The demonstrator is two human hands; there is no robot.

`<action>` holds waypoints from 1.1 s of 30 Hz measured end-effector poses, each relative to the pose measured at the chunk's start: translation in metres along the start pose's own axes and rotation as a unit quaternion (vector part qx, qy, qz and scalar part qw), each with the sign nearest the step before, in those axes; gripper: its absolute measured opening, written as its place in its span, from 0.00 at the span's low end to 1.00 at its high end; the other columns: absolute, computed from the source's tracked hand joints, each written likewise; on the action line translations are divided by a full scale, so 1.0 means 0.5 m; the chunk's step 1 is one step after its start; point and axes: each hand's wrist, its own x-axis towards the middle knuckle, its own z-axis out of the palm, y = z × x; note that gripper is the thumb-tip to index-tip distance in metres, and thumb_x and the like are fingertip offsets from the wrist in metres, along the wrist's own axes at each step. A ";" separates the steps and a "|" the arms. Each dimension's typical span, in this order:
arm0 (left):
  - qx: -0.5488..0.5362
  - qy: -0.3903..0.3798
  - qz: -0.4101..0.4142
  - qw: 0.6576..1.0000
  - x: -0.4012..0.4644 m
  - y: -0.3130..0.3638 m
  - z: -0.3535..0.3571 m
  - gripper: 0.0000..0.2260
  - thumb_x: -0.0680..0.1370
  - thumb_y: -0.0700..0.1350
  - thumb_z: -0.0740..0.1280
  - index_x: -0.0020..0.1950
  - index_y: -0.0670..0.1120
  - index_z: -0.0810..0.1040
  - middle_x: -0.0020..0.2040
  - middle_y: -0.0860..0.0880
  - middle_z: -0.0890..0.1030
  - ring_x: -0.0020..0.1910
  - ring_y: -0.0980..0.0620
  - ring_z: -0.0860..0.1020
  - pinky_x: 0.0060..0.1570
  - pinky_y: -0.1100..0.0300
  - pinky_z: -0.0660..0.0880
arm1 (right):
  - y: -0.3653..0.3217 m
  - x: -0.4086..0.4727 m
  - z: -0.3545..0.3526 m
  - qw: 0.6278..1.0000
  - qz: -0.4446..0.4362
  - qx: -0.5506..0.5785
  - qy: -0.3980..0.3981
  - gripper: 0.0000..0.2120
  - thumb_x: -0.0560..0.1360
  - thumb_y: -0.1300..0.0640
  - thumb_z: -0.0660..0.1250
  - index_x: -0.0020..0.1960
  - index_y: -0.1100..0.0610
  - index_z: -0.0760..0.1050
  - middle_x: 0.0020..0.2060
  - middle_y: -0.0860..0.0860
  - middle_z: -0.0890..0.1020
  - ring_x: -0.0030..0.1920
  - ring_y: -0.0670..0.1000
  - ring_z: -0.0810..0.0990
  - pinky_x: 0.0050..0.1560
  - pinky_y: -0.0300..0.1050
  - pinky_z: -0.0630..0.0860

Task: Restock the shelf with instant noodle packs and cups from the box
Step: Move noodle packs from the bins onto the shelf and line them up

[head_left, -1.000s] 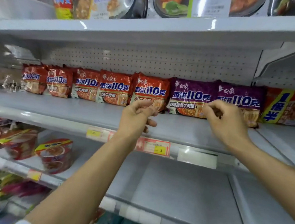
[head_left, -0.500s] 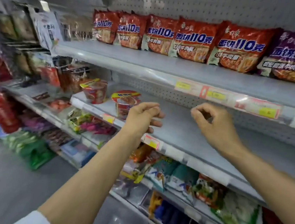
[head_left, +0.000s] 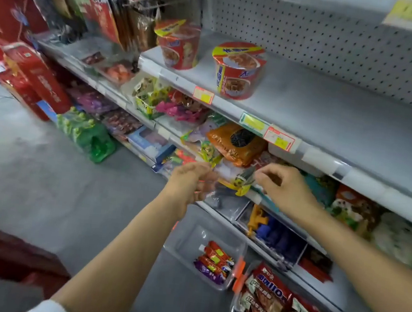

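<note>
Both hands empty: left hand (head_left: pixel 192 180) and right hand (head_left: pixel 283 185) hang loosely curled in front of the snack shelves, gripping nothing. Two noodle cups (head_left: pixel 238 69) already stand on the grey shelf (head_left: pixel 333 114), w/ lots of bare space to their right. Looks like between placements; next move prob. means reaching down to the box, not in view, for more stock.
</note>
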 end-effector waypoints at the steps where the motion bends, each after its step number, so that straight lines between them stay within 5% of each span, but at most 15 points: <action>1: 0.001 0.005 -0.015 1.000 0.009 -0.022 -0.007 0.09 0.82 0.45 0.63 0.60 0.45 0.78 0.42 0.51 0.84 0.31 0.57 0.79 0.27 0.67 0.73 | 0.020 -0.002 0.019 1.000 0.013 0.002 -0.015 0.06 0.78 0.58 0.66 0.44 0.56 0.81 0.39 0.47 0.83 0.41 0.45 0.80 0.44 0.45 0.75; 6: -0.018 0.024 -0.101 0.994 0.071 -0.135 -0.022 0.10 0.82 0.45 0.64 0.61 0.44 0.78 0.44 0.49 0.84 0.36 0.53 0.79 0.34 0.63 0.73 | 0.129 -0.015 0.115 0.993 0.086 0.018 -0.083 0.06 0.79 0.60 0.65 0.47 0.59 0.80 0.41 0.51 0.83 0.42 0.50 0.80 0.41 0.39 0.74; 11: -0.030 0.060 -0.159 0.985 0.131 -0.232 -0.037 0.10 0.81 0.46 0.65 0.58 0.44 0.79 0.48 0.47 0.85 0.40 0.50 0.80 0.42 0.58 0.76 | 0.238 -0.017 0.198 0.980 0.145 0.027 -0.135 0.05 0.78 0.60 0.66 0.47 0.59 0.81 0.41 0.50 0.83 0.44 0.50 0.81 0.47 0.46 0.77; 15: -0.058 0.090 -0.199 0.974 0.195 -0.334 -0.047 0.08 0.80 0.46 0.66 0.55 0.44 0.79 0.47 0.46 0.85 0.37 0.51 0.80 0.31 0.62 0.76 | 0.328 -0.017 0.267 0.970 0.189 0.047 -0.144 0.04 0.78 0.63 0.66 0.47 0.60 0.80 0.40 0.48 0.82 0.42 0.46 0.79 0.42 0.29 0.72; 20: -0.073 0.113 -0.267 0.954 0.281 -0.490 -0.050 0.07 0.81 0.44 0.64 0.56 0.44 0.79 0.50 0.45 0.84 0.40 0.51 0.79 0.33 0.60 0.74 | 0.465 -0.042 0.378 0.950 0.259 0.072 -0.160 0.07 0.78 0.65 0.65 0.44 0.58 0.79 0.36 0.49 0.81 0.37 0.47 0.78 0.40 0.42 0.75; 24: -0.086 0.117 -0.295 0.944 0.354 -0.608 -0.044 0.06 0.81 0.42 0.62 0.49 0.46 0.79 0.40 0.47 0.81 0.35 0.52 0.76 0.35 0.61 0.73 | 0.573 -0.055 0.470 0.931 0.308 0.072 -0.180 0.07 0.78 0.63 0.66 0.44 0.54 0.78 0.39 0.49 0.82 0.39 0.45 0.79 0.37 0.36 0.71; 29: -0.079 0.122 -0.308 0.940 0.425 -0.737 -0.047 0.09 0.82 0.43 0.63 0.57 0.41 0.79 0.42 0.46 0.83 0.35 0.52 0.79 0.32 0.61 0.75 | 0.676 -0.063 0.554 0.921 0.339 0.060 -0.182 0.04 0.79 0.61 0.65 0.49 0.58 0.79 0.42 0.49 0.82 0.44 0.48 0.81 0.36 0.35 0.72; 33: -0.086 0.118 -0.332 0.932 0.485 -0.828 -0.047 0.11 0.82 0.43 0.62 0.60 0.39 0.78 0.41 0.46 0.83 0.36 0.51 0.79 0.34 0.61 0.77 | 0.763 -0.064 0.624 0.918 0.349 0.045 -0.184 0.04 0.79 0.61 0.64 0.51 0.59 0.78 0.44 0.49 0.80 0.42 0.42 0.77 0.37 0.32 0.69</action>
